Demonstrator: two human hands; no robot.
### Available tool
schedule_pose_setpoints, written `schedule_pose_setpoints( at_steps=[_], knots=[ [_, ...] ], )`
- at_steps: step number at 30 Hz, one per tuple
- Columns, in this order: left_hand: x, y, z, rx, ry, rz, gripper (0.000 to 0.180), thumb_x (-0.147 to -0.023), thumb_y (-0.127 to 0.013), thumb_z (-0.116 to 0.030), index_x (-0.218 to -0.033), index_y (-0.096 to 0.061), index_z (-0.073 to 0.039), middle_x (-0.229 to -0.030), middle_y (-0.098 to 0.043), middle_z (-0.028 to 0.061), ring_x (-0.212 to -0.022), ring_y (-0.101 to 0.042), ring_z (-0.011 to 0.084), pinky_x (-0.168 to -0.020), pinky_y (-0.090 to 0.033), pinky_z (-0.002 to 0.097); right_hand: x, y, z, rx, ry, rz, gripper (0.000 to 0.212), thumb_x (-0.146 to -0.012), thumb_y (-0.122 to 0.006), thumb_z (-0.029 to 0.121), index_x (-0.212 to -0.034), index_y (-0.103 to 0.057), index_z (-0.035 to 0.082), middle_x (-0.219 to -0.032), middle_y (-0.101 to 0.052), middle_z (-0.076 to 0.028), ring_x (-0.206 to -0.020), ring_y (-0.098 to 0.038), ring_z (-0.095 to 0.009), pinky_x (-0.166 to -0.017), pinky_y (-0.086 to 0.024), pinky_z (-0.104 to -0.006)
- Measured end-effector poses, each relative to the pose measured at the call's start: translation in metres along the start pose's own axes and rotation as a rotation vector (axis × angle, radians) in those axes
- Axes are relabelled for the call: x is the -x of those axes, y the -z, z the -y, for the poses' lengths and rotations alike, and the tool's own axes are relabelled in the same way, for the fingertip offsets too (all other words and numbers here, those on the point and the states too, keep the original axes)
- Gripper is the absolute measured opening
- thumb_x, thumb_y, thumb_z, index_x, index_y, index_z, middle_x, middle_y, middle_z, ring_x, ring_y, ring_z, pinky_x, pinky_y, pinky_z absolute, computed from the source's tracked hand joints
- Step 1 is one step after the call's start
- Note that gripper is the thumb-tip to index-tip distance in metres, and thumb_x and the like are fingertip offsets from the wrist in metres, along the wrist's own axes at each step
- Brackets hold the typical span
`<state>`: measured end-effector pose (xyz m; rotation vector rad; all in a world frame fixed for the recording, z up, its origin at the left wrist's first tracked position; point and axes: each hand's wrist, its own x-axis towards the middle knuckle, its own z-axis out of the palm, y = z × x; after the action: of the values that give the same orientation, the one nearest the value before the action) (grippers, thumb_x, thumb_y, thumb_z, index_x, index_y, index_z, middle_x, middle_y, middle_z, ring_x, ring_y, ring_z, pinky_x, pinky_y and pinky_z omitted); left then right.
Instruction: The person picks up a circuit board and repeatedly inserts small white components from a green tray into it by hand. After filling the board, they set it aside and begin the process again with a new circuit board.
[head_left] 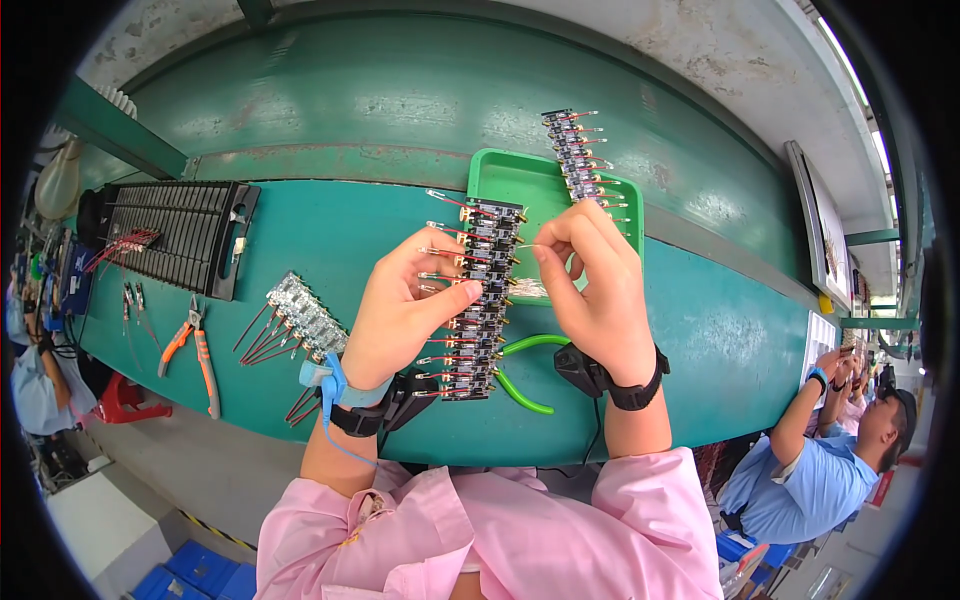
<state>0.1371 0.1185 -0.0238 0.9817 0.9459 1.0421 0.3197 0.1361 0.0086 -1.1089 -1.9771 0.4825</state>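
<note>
My left hand (400,295) grips the left side of a long black strip of modules (487,300), thumb on top. Short red wires with clear-sleeved ends stick out along its left edge, and small brass-coloured pins along its right. Beside that right edge, my right hand (597,285) pinches thumb and forefinger together; a thin light piece seems to show at the tips, too small to name. Behind the hands is a green tray (480,172) with a pile of thin pale pieces (527,288). A similar module strip (578,155) leans over the tray's far edge.
Green-handled pliers (520,395) lie below the strip. On the left are orange-handled pliers (203,360), a clear module strip with red wires (307,315) and a black slotted rack (175,235) bearing red wires. A person in blue (815,480) works at right.
</note>
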Motion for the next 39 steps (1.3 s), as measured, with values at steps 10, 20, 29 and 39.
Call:
schedule_pose_setpoints(
  at_steps=[10, 20, 29, 39],
  knots=[
    [0.0004, -0.0004, -0.0025, -0.003, 0.022, 0.017, 0.026, -0.076, -0.064, -0.001, -0.095, -0.048, -0.005, -0.082, -0.054, 0.002, -0.069, -0.051, 0.0039, -0.055, -0.042, 0.0175, 0.0, -0.0005, 0.0016, 0.039, 0.005, -0.011, 0.014, -0.07, -0.057, -0.01, -0.077, -0.051, 0.001, -0.071, -0.047, -0.006, -0.059, -0.049, -0.016, -0.048, -0.037, -0.0253],
    [-0.0001, -0.0012, -0.0016, -0.014, -0.012, 0.023, 0.026, -0.076, -0.063, -0.001, -0.096, -0.048, -0.005, -0.081, -0.055, 0.0018, -0.07, -0.052, 0.0046, -0.057, -0.042, 0.0181, 0.002, -0.0035, -0.0006, 0.142, 0.048, -0.035, 0.016, -0.068, -0.059, -0.007, -0.076, -0.049, 0.001, -0.071, -0.044, -0.009, -0.054, -0.049, -0.023, -0.047, -0.039, -0.0321],
    [-0.0011, -0.0005, 0.0023, -0.005, 0.004, 0.03, 0.028, -0.075, -0.064, 0.0, -0.098, -0.049, -0.006, -0.082, -0.054, 0.0007, -0.069, -0.054, 0.0052, -0.056, -0.043, 0.0186, 0.0057, -0.0076, 0.0015, 0.278, 0.095, -0.058, 0.016, -0.068, -0.059, -0.01, -0.076, -0.051, 0.001, -0.07, -0.047, -0.007, -0.056, -0.051, -0.018, -0.05, -0.041, -0.0271],
    [-0.0002, -0.0002, 0.0005, -0.029, -0.008, 0.023, 0.028, -0.075, -0.064, -0.001, -0.098, -0.049, -0.006, -0.081, -0.053, 0.0001, -0.068, -0.053, 0.0052, -0.056, -0.043, 0.0182, 0.0042, -0.0072, -0.0026, 0.255, 0.052, -0.051, 0.015, -0.069, -0.058, -0.01, -0.076, -0.05, 0.001, -0.07, -0.048, -0.007, -0.057, -0.052, -0.017, -0.049, -0.04, -0.0266]
  ],
)
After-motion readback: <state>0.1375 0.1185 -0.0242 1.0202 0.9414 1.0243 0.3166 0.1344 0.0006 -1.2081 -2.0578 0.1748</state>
